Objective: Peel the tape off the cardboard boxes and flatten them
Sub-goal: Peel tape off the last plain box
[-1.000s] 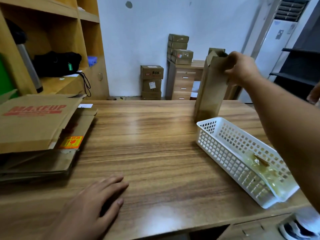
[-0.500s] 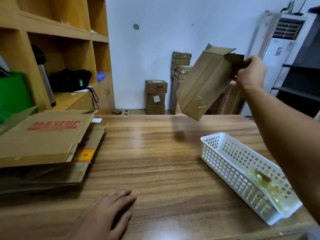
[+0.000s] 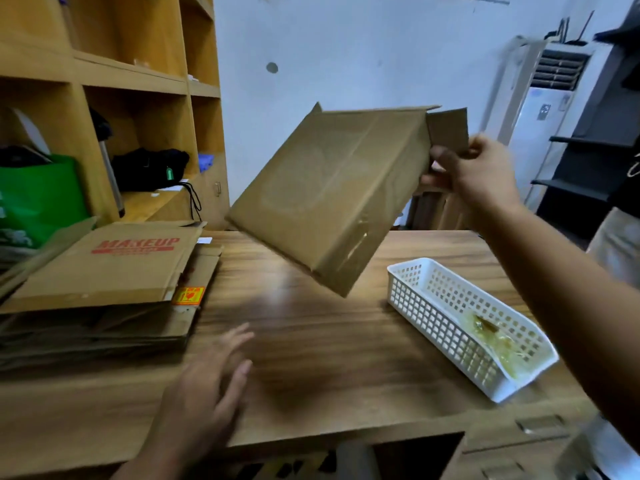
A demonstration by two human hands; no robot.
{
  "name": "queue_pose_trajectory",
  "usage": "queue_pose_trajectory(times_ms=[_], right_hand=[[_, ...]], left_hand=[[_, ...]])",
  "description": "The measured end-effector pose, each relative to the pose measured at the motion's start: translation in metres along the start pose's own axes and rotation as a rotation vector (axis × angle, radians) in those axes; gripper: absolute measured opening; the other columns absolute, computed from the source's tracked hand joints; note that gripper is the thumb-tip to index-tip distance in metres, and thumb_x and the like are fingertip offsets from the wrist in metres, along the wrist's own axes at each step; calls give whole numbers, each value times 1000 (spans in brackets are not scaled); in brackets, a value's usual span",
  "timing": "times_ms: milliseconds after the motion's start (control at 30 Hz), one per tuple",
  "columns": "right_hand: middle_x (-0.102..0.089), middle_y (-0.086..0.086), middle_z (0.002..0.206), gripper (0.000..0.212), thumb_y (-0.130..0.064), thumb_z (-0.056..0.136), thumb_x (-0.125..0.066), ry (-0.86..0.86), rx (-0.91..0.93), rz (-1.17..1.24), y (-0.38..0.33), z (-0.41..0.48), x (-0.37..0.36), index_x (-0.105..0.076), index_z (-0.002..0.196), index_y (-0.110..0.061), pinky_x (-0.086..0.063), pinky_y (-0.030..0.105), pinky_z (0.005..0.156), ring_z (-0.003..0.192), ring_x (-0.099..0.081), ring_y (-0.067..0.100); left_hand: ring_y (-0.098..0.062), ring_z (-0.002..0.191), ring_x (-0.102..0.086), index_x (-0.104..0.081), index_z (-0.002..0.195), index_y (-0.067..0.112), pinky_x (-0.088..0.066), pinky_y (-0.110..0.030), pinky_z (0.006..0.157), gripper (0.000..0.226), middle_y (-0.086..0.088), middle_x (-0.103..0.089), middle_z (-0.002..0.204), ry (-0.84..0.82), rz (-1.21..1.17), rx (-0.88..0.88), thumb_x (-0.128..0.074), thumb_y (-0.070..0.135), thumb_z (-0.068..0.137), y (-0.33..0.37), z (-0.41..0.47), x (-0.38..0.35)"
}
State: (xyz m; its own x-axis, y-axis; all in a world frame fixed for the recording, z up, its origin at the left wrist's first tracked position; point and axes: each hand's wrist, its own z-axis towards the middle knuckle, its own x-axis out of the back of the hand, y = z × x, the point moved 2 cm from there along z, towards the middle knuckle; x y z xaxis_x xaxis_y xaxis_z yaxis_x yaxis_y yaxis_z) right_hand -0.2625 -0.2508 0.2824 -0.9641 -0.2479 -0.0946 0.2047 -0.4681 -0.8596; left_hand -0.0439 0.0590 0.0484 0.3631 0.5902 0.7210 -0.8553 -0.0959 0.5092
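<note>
Shelving (image 3: pixel 138 81) stood far left, wooden, with a green bag (image 3: pixel 38 199) low down and a black bag (image 3: pixel 149 168) in one cubby. In front of it a stack of flattened cardboard (image 3: pixel 104 271) lay on the counter (image 3: pixel 329 358), its top sheet printed MAKEUP in red. Next came the left hand (image 3: pixel 207 386), low near the front edge, fingers straight and spread, holding nothing; it was blurred, so I could not tell whether it touched the wood. In the middle the cardboard box (image 3: pixel 329 199) hung in the air, tilted, one corner dipping toward the counter, strips of clear tape (image 3: pixel 358 242) shining on its side. The right hand (image 3: pixel 474 171) had it by the upper flap, fingers and thumb curled round the cardboard. Far right, a white slotted basket (image 3: pixel 446 327) sat on the counter with crumpled tape scraps (image 3: pixel 491 334) inside.
</note>
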Motion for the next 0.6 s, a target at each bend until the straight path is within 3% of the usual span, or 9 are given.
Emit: queue_pose_trajectory(times_ms=[133,267,400,500,600], right_hand=[[-71,13,102,17,-3,93,-68,-116,-138,55,11,-58,5,-59,107,-4,-60,28,64,81,-76,25],[-71,20,109,10,-2,93,-67,-174,-272,63,36,-99,8,-60,98,-6,-61,31,66,86,-73,32],[-69,17,114,10,-3,96,-65,-205,-389,112,66,-116,8,-62,105,-6,-61,29,67,82,-74,28],[-67,15,109,15,-1,95,-65,-157,-490,148,86,-120,6,-63,110,-2,-62,27,64,73,-72,24],[-69,19,112,21,-5,95,-66,-120,-565,131,108,-123,5,-61,115,-3,-62,28,61,79,-71,27]], left_hand=[[-2,141,-37,-43,143,29,-40,-45,108,51,26,-32,154,266,-87,-66,-39,48,96,20,-10,28],[-16,145,-35,-45,142,10,-37,-58,109,50,2,-38,156,391,-113,-189,-40,32,98,43,-12,48],[-9,144,-35,-51,142,24,-26,-46,118,47,11,-45,152,219,-31,-279,-33,41,103,60,-6,52],[8,140,-32,-51,141,42,-32,-32,110,49,28,-44,147,75,12,-231,-24,57,102,61,0,50],[17,138,-27,-46,141,53,-32,-25,106,53,39,-39,145,-33,35,-170,-20,69,97,57,6,48]])
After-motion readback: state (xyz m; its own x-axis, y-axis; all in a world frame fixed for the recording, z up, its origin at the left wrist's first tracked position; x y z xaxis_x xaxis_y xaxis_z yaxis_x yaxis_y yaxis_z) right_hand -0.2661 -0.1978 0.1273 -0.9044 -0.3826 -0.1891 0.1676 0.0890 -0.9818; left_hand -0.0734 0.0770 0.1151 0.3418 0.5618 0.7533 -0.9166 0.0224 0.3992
